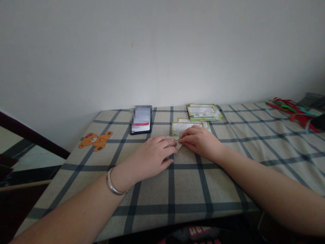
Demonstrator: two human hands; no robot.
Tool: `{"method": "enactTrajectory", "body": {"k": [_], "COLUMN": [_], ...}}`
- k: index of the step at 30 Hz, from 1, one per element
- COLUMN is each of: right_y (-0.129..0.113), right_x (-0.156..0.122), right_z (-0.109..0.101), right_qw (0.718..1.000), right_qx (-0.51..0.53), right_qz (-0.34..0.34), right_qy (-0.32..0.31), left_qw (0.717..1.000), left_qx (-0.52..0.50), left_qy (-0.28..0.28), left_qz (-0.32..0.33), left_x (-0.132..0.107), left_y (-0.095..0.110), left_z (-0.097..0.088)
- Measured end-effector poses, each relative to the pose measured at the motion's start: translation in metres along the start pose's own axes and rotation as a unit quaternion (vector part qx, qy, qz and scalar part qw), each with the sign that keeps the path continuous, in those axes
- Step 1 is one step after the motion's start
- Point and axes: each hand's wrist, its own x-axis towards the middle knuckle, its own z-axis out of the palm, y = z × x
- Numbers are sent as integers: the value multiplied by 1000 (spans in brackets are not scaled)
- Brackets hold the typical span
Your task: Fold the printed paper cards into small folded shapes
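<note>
Your small pale printed paper (179, 146) sits on the grey-checked cloth-covered desk (153, 200), right of the black-framed rectangular device (142, 127) and nearer you. Your left hand (154, 156) is relaxed, thumb clear, fingers over the paper; your right hand (201, 141) bunches fingertips at it, can't tell if gripping. Green-bordered white rectangular cards (181, 127) lie right of the device; fanned stack of matching cards (201, 110) farther right.

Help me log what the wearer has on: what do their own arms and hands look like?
The left arm and right arm show no sleeves. The left hand and right hand wear no gloves, and no rings show. A shiny, silver-coloured, rounded bangle circles the left wrist; the right wrist is bare. No cables or markings are visible.
</note>
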Motion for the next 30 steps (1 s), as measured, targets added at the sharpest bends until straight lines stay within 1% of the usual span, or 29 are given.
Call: {"method": "enactTrajectory", "body": {"k": [8, 15, 18, 23, 30], "right_y": [-3, -9, -14, -20, -19], "right_x": [-4, -6, -6, -6, -5], "right_z": [-2, -9, -10, -9, -6], "right_qw": [998, 996, 995, 997, 995], "right_qx": [-40, -25, -30, -40, -66], "right_qz": [-38, -72, -74, -60, -56], "right_qy": [8, -44, -54, -39, -47], "left_qw": [1000, 1000, 1000, 1000, 999], "left_qx": [-3, 10, 15, 23, 31], "left_qy": [0, -3, 2, 9, -1], "left_qz": [-9, 1, 1, 1, 10], "left_x": [1, 1, 1, 2, 5], "left_y": [1, 3, 2, 2, 3], "left_z": [2, -2, 0, 2, -1]}}
